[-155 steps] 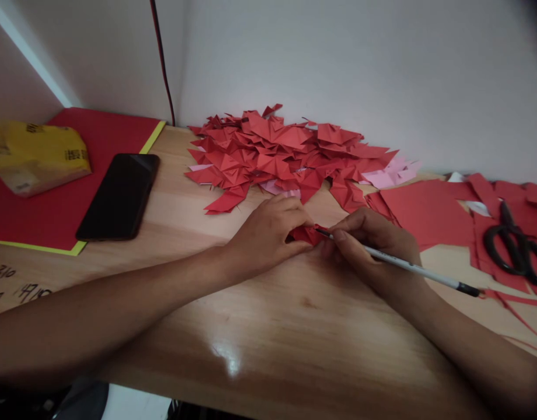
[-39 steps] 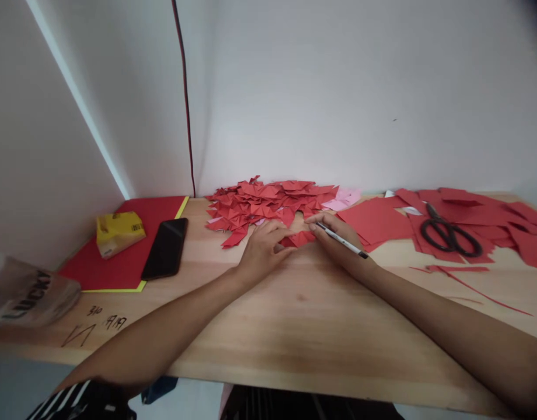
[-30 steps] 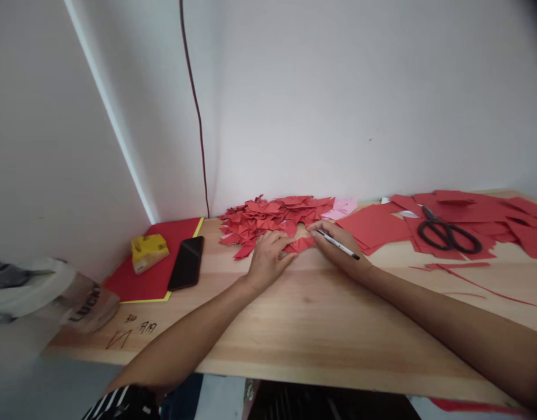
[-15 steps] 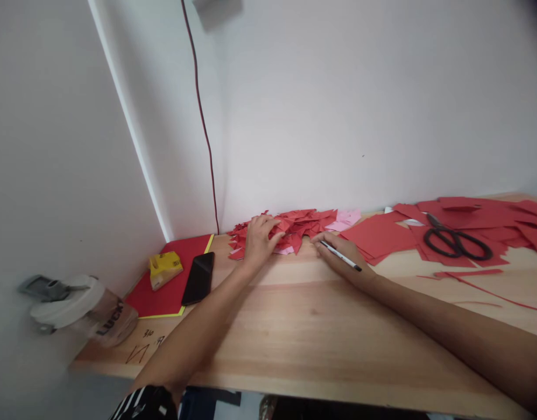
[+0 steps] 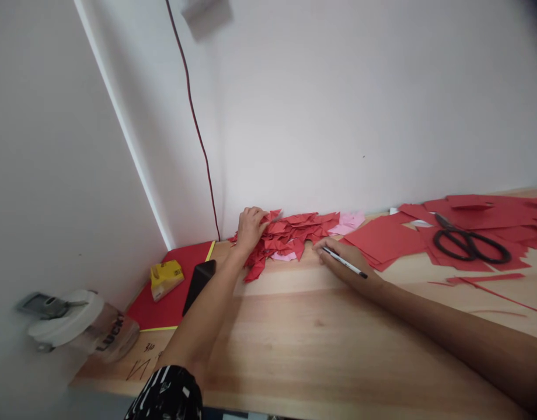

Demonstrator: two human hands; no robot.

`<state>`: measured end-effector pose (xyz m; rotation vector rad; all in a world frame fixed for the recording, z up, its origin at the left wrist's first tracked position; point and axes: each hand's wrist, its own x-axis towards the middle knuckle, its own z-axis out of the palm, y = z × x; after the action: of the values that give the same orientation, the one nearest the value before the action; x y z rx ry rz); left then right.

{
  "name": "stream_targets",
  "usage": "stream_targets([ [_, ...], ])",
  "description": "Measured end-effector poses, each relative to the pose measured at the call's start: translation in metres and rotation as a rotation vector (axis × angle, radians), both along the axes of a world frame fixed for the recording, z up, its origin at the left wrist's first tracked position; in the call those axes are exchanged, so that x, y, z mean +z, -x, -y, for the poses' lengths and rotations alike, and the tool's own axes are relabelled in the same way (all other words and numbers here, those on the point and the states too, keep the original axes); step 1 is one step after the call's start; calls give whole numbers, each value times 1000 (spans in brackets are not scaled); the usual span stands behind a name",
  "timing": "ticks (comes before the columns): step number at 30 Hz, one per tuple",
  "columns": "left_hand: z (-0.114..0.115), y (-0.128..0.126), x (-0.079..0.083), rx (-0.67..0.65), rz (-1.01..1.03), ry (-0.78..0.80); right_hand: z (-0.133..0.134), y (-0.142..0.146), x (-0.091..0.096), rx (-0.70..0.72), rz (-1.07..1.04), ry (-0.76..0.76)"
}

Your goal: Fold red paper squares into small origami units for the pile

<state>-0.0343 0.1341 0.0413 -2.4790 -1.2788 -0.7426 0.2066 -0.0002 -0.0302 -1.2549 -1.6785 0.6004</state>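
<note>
Against the wall lies a heap of folded red paper pieces (image 5: 290, 230), with some pink bits among them. My left hand (image 5: 251, 226) is at the heap's left end, its fingers curled onto folded red paper; the fingertips are partly hidden by it. Tucked in my right hand (image 5: 345, 254) is a slim white pen (image 5: 344, 262) with a dark end, lying across the fingers. This hand rests on the wooden table (image 5: 295, 326) just right of the heap, beside a stack of flat red paper sheets (image 5: 384, 239).
Black-handled scissors (image 5: 470, 245) lie on red sheets at the right, with thin red strips (image 5: 487, 279) in front. To the left are a lidded bottle (image 5: 106, 332), a yellow packet (image 5: 167, 277), a dark phone (image 5: 199, 283) and a red folder (image 5: 159, 312). A cord (image 5: 193, 111) hangs along the wall.
My left hand has shifted to the back left edge of the heap, and some red pieces there have been pushed forward. My right hand keeps the pen in nearly the same place.
</note>
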Motion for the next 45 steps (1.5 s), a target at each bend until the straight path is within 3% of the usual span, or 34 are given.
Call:
stream_targets([
  [16,-27,13,-13,-31,-47,9,-3,-3,-5,13,26,-2],
  [22,-17,22,-11,25,-30,-70,-2,-1,-2,-14,20,20],
  [30,3,29,-17,6,-154,-126,-1,0,0,-23,22,26],
  [45,22,28,-22,83,-89,-89,1,0,2,-18,17,37],
])
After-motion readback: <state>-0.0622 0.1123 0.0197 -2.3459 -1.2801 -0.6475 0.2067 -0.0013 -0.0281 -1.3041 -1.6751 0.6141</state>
